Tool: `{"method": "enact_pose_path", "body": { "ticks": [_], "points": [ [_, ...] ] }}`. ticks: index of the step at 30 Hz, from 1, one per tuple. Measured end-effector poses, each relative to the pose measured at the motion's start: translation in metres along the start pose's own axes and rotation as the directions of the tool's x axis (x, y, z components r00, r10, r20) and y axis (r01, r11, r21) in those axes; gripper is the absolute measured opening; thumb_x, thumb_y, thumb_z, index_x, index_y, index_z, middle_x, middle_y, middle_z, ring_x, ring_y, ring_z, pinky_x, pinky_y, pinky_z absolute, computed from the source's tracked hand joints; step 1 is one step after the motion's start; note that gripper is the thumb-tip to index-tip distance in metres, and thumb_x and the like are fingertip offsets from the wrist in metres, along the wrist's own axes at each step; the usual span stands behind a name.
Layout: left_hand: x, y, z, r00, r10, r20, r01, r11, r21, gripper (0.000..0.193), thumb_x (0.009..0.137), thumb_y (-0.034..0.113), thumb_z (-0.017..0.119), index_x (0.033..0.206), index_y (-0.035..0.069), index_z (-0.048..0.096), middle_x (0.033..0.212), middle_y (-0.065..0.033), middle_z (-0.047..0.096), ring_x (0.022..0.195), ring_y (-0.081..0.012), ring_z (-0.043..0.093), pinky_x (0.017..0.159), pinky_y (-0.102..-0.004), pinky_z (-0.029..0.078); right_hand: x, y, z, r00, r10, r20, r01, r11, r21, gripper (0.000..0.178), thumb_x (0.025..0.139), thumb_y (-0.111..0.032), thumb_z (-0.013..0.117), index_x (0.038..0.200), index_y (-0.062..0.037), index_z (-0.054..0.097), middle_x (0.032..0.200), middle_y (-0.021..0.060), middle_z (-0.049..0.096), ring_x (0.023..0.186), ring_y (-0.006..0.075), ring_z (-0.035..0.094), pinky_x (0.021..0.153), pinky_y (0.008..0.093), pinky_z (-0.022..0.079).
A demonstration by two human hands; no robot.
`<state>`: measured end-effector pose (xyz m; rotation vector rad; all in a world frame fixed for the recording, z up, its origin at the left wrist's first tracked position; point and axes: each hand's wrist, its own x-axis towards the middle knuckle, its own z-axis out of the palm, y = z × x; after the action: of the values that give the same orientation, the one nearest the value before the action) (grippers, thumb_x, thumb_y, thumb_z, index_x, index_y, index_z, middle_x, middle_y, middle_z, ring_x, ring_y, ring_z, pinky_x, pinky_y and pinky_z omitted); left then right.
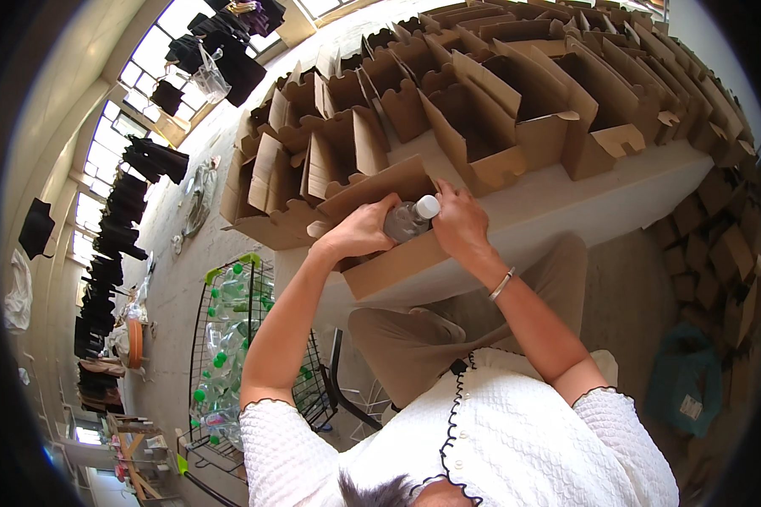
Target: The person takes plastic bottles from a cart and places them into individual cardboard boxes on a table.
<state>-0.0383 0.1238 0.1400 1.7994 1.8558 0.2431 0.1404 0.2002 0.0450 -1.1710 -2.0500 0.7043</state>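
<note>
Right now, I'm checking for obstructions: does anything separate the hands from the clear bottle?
Nothing visible does: the left hand and right hand flank the bottle directly. The near cardboard panel isn't between them.

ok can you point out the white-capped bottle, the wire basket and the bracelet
White-capped bottle (pixel 403 222): head view, on its clear body.
Wire basket (pixel 211 275): head view, on a green corner of its rim.
Bracelet (pixel 503 284): head view, on the middle of its band.
</note>
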Motion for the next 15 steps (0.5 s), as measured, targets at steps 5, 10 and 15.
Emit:
{"method": "enact_pose_path", "body": {
  "ticks": [5,10,15],
  "points": [
    [0.015,0.003,-0.009,0.994,-0.03,0.109,0.011,0.985,0.171,0.082,0.063,0.016,0.076,0.14,0.0,0.053,0.117,-0.0241,0.07,0.109,-0.0359,0.067,0.094,-0.0394,0.053,0.002,0.004,0.001,1.0,-0.016,0.014,0.015,1.0,0.015,0.042,0.101,-0.02,0.05,0.14,-0.0057,0.056,0.117,0.0263,0.064,0.105,0.045,0.064,0.089,0.0523,0.053],
    [0.03,0.01,-0.023,0.969,-0.115,0.219,0.056,0.964,0.26,0.086,0.063,0.013,0.073,0.145,0.002,0.052,0.121,-0.0236,0.07,0.112,-0.0338,0.068,0.095,-0.0384,0.053,0.002,0.002,-0.001,0.996,-0.006,0.089,0.005,1.0,0.01,0.046,0.095,-0.014,0.053,0.141,-0.0063,0.055,0.114,0.0252,0.065,0.106,0.0452,0.064,0.092,0.0514,0.053],
    [0.04,0.013,-0.024,0.934,-0.161,0.318,0.057,0.948,0.312,0.088,0.063,0.009,0.072,0.148,0.003,0.05,0.124,-0.023,0.069,0.112,-0.0322,0.068,0.093,-0.0379,0.054,0.009,0.008,-0.014,0.971,-0.015,0.237,-0.004,0.997,0.076,0.048,0.093,-0.011,0.052,0.14,-0.0056,0.056,0.118,0.0254,0.067,0.109,0.0427,0.065,0.093,0.0506,0.053]
  ]
}}
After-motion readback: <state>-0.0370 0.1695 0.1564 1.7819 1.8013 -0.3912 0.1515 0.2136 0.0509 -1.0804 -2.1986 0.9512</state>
